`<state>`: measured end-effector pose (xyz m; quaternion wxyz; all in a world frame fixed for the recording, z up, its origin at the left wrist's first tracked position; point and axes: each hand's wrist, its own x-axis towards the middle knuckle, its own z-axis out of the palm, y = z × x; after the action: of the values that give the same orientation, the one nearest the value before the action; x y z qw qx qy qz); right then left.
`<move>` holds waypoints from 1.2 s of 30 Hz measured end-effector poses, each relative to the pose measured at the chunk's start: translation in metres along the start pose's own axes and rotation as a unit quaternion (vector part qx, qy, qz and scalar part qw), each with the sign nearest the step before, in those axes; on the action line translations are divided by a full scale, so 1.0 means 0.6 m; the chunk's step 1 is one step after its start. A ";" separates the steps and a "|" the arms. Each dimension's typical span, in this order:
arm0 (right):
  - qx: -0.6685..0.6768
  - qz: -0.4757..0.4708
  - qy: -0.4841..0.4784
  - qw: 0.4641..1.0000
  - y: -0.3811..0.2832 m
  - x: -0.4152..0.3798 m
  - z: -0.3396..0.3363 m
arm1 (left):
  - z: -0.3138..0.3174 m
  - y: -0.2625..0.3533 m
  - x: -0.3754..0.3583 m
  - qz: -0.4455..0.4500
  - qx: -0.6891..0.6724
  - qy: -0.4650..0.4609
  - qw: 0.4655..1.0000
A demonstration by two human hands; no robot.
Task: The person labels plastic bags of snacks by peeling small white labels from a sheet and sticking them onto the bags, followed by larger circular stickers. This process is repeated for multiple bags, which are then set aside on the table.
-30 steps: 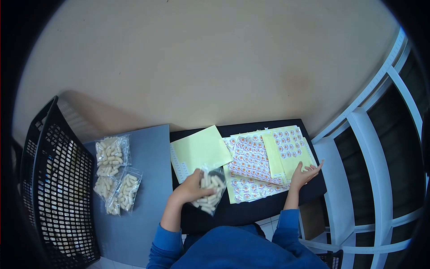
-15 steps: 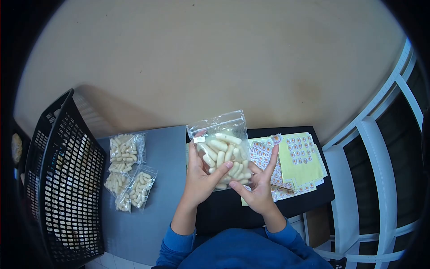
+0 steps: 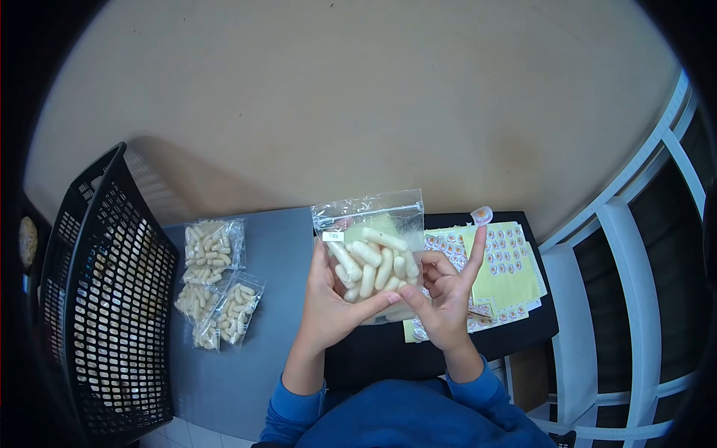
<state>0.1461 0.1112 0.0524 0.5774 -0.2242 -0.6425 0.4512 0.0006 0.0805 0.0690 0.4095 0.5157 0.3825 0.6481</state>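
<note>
A clear zip bag [image 3: 377, 261] of pale, finger-shaped pieces is held upright in front of me, with a small white label near its upper left. My left hand [image 3: 332, 302] grips its left side, the thumb across the lower front. My right hand [image 3: 447, 302] pinches the lower right side, thumb in front and other fingers partly behind. Its index finger points up, with a round sticker [image 3: 482, 216] on the tip. Behind that hand lie yellow sticker sheets [image 3: 504, 287] with rows of round stickers.
Several filled bags [image 3: 209, 246] lie on the grey surface [image 3: 276, 313] at the left. A tall black perforated basket [image 3: 116, 321] stands at the far left. The black table [image 3: 541, 321] is under the sheets. White shelving [image 3: 635, 284] curves along the right.
The bag has tilted and shifted slightly right, and my thumbs have moved lower and closer together. My right index finger, with the sticker, has moved up and right.
</note>
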 end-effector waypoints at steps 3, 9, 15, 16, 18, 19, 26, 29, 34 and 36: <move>0.065 0.031 0.027 0.997 -0.013 0.005 0.008 | 0.000 0.005 -0.001 0.005 -0.017 -0.012 1.000; 0.092 0.025 0.079 0.992 -0.005 0.006 0.010 | -0.002 -0.001 0.001 -0.059 -0.144 -0.022 0.988; -0.215 -0.059 -0.008 0.975 -0.045 0.060 -0.043 | -0.009 -0.023 0.004 -0.129 -0.164 -0.016 0.978; -0.215 -0.058 -0.008 0.975 -0.055 0.065 -0.041 | -0.009 -0.025 0.004 -0.131 -0.157 -0.025 0.979; -0.259 -0.020 -0.112 0.959 -0.069 0.072 -0.039 | -0.005 -0.025 0.004 -0.133 -0.151 -0.034 0.979; -0.281 -0.034 -0.117 0.952 -0.076 0.074 -0.032 | -0.002 -0.023 0.003 -0.124 -0.146 -0.031 0.981; -0.457 -0.155 -0.126 0.867 -0.090 0.071 -0.005 | -0.001 -0.016 0.001 -0.116 -0.149 -0.026 0.982; -0.481 -0.169 -0.109 0.853 -0.090 0.069 0.000 | -0.002 -0.013 0.001 -0.119 -0.161 -0.029 0.979; -0.502 -0.181 -0.092 0.841 -0.084 0.065 0.006 | -0.002 -0.015 0.000 -0.125 -0.172 -0.029 0.977; -0.506 -0.184 -0.090 0.838 -0.081 0.065 0.007 | -0.003 -0.015 0.001 -0.121 -0.170 -0.029 0.978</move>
<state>0.1442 0.1172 0.1147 0.3961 -0.3209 -0.8597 -0.0332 0.0002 0.0840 0.0607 0.5774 0.4072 0.3139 0.6342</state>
